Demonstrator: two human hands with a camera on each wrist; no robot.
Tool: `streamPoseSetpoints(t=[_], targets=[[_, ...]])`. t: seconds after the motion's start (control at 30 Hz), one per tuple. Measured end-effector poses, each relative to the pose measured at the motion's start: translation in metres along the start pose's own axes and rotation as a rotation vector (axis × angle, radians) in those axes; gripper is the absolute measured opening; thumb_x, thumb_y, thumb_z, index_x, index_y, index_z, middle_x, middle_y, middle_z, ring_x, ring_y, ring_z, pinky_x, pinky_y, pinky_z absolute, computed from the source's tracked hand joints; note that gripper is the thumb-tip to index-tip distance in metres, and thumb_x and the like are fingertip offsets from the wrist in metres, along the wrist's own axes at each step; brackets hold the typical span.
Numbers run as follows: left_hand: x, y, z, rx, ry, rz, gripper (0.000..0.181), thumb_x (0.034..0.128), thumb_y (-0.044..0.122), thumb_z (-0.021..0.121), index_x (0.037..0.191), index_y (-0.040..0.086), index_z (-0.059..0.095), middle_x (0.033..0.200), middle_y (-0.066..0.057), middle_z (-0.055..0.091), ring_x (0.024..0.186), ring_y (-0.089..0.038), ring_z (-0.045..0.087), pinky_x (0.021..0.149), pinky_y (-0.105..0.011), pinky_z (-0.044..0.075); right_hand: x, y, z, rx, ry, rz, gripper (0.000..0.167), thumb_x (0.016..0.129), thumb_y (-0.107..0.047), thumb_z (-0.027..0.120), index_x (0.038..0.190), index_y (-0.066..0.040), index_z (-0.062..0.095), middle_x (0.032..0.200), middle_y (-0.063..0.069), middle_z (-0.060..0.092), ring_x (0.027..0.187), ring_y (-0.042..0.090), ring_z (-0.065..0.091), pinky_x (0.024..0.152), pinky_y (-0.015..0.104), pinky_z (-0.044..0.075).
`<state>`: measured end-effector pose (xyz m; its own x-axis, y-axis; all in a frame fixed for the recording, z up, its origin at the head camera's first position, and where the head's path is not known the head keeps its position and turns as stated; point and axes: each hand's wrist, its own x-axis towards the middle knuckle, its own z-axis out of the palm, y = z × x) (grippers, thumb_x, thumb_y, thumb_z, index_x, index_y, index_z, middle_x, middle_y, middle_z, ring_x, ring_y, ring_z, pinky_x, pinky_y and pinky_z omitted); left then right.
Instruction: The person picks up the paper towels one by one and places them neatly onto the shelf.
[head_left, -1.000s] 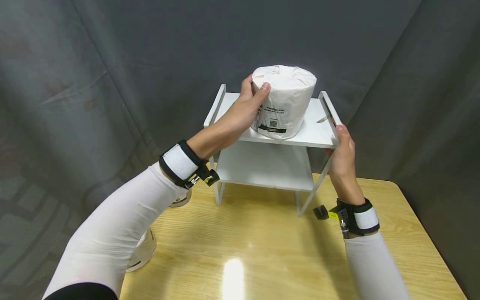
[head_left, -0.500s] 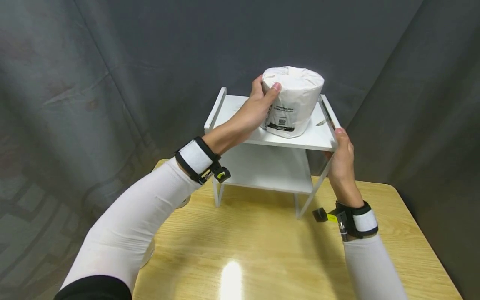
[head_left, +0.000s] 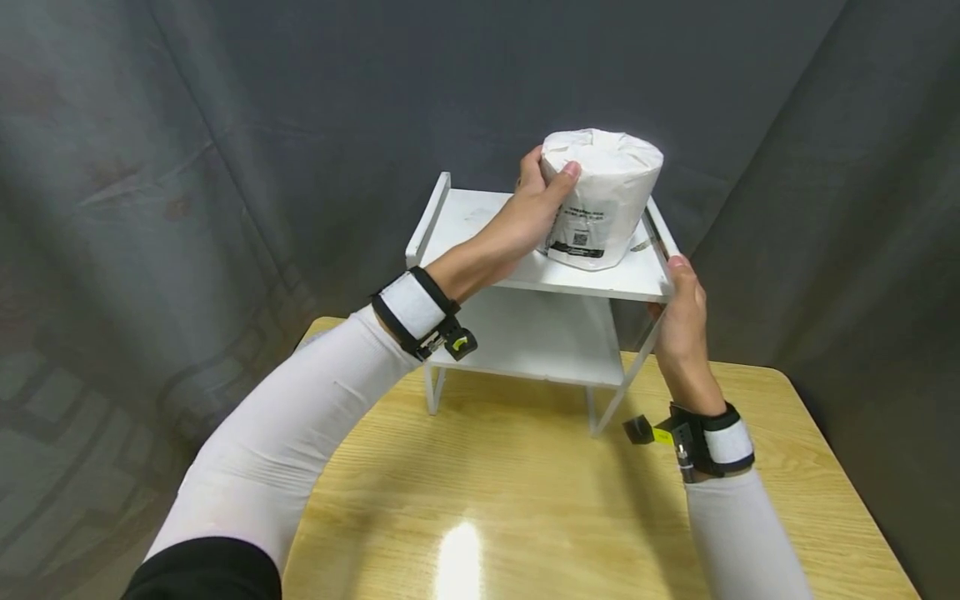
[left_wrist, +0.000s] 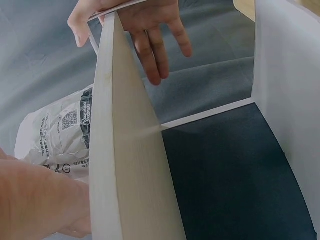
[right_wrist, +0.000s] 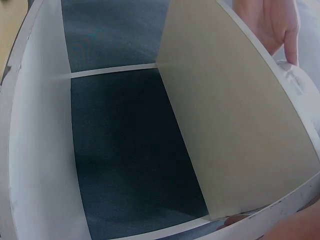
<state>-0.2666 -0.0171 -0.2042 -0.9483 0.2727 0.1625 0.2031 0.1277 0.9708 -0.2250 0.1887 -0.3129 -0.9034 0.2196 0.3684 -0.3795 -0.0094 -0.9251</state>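
A wrapped toilet paper roll (head_left: 603,200), white with black print, stands slightly tilted over the right part of a white two-tier shelf's top board (head_left: 465,212). My left hand (head_left: 528,217) grips its left side, thumb in front. Whether the roll's base touches the board I cannot tell; in the left wrist view the board's edge hides the base of the roll (left_wrist: 62,132). My right hand (head_left: 682,329) holds the shelf's right side frame, thumb on the rail. Seen from the left wrist, the right hand's fingers (left_wrist: 155,50) reach beneath the board.
The shelf's lower tier (head_left: 532,333) lies below the top board, and its thin legs stand on a wooden table (head_left: 420,492). Grey curtain (head_left: 337,125) hangs close behind and on both sides. A small mark (head_left: 641,246) shows on the top board near the right rail.
My left hand has carried the roll rightward across the top board toward the right rail. My right hand keeps its hold on the frame. Two objects at the table's left are now hidden by my left arm.
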Motion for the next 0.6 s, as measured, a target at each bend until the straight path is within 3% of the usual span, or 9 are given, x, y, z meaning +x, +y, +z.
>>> streamPoseSetpoints(t=[0.17,0.4,0.6], targets=[[0.0022,0.0006,0.0025,0.008,0.003,-0.009,0.072,0.1137,0.048,0.039,0.170,0.023,0.000,0.175,0.002,0.011,0.159,-0.004,0.007,0.128,-0.025,0.013,-0.0006,0.0008,-0.0011,-0.024,-0.004,0.001,0.049,0.113,-0.040,0.032,0.141,-0.008,0.055,0.124,0.002,0.055,0.117,0.016,0.049,0.109,0.040,0.033],[0.0043,0.0010,0.0030,0.020,0.006,-0.013,0.072,0.1137,0.048,0.039,0.169,0.024,0.001,0.175,0.001,0.012,0.159,-0.005,0.009,0.128,-0.024,0.014,0.0011,-0.0004,0.0012,-0.015,-0.004,0.006,0.054,0.113,-0.040,0.032,0.146,-0.004,0.053,0.129,0.004,0.054,0.121,0.018,0.048,0.113,0.041,0.032],[0.0051,0.0013,0.0029,0.026,-0.001,-0.028,0.072,0.1134,0.050,0.038,0.169,0.024,0.001,0.175,0.002,0.010,0.160,-0.005,0.007,0.128,-0.025,0.013,0.0032,-0.0004,0.0028,0.036,0.011,0.002,0.049,0.113,-0.035,0.034,0.142,-0.002,0.054,0.124,0.003,0.056,0.116,0.015,0.052,0.107,0.036,0.037]])
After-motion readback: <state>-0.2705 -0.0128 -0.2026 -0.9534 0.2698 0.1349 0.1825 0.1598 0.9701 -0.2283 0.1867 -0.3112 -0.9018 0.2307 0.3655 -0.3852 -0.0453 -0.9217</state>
